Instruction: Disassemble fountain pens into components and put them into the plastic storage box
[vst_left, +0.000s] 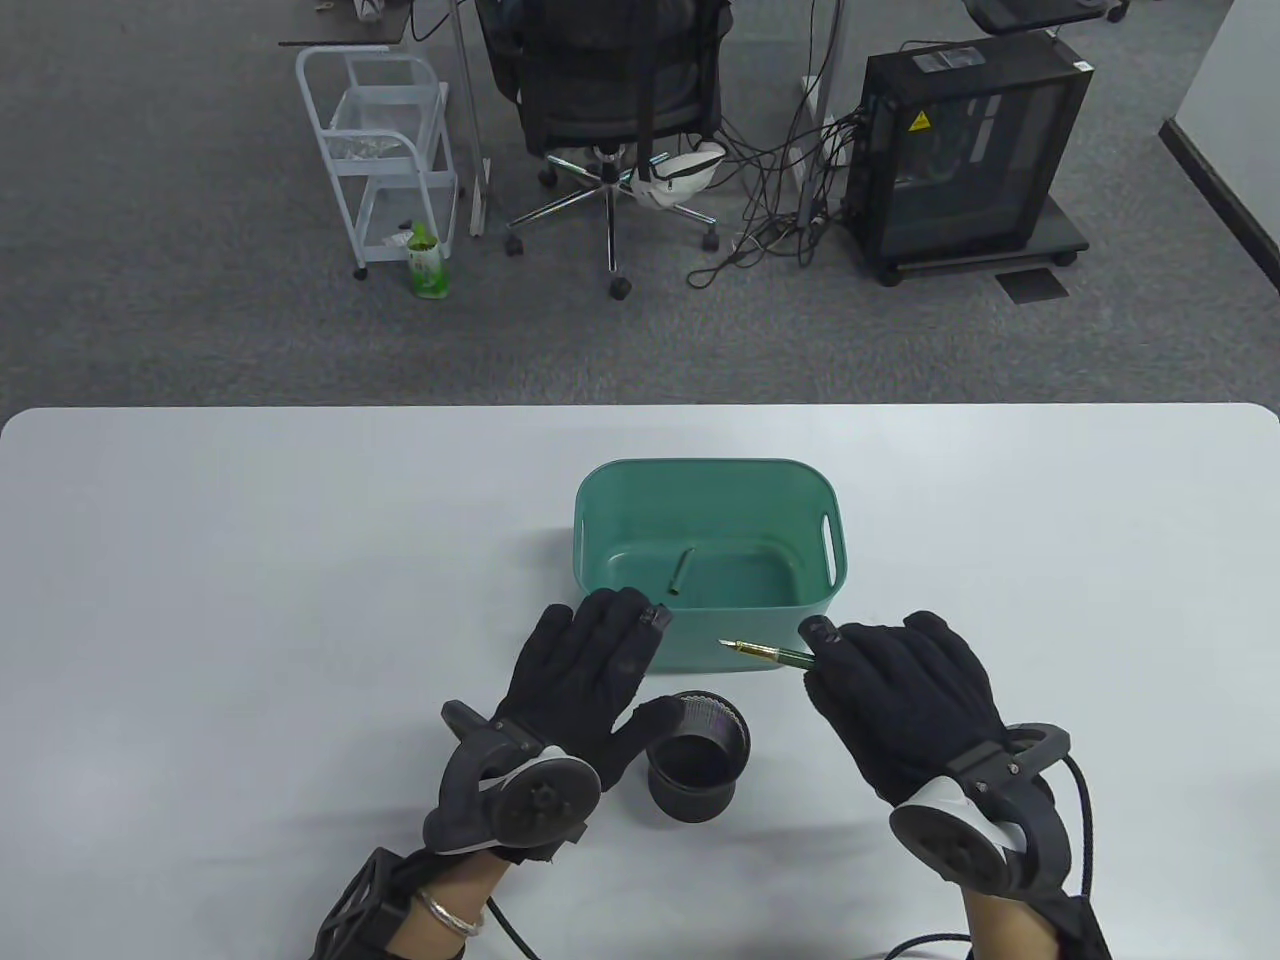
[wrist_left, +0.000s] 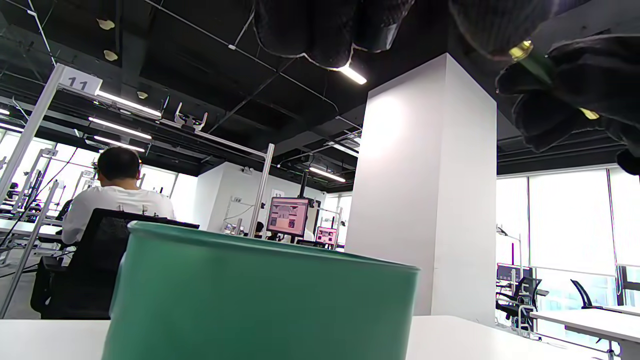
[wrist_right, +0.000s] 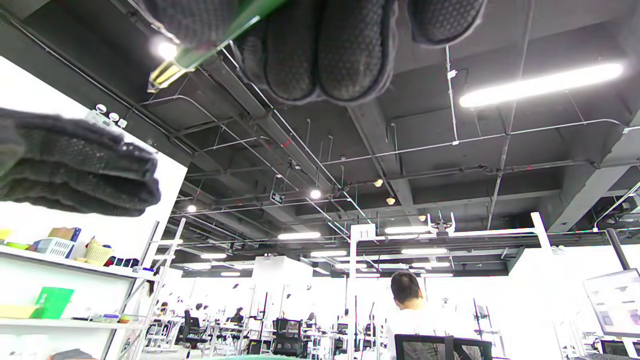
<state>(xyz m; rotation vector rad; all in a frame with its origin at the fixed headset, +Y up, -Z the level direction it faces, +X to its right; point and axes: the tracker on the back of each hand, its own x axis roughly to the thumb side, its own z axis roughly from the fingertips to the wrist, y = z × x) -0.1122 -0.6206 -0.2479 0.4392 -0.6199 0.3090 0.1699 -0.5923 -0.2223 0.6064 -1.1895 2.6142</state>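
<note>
The right hand (vst_left: 905, 700) pinches the green pen (vst_left: 770, 654) by its barrel, fingers clamped, gold nib toward 9 o'clock, just over the box's (vst_left: 820, 490) near rim. The left hand (vst_left: 590, 680) hovers, fingers relaxed, holding nothing. Better to grip the section and twist gently, sparing the nib. A smooth cap (vst_left: 681, 571) lies in the glossy teal box; a black mesh cup (vst_left: 697, 755) stands at 6 o'clock of it on the desk (vst_left: 250, 560).

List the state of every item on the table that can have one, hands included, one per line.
Green plastic storage box: upright, open-topped, one pen part inside.
Green tubular pen part: lying on the box floor.
Green fountain pen with gold nib: uncapped, nib pointing left, held above the box's near wall.
Black cylindrical pen cup: upright, looks empty.
Right hand: grips the pen.
Left hand: fingers extended towards the box, holding nothing.
</note>
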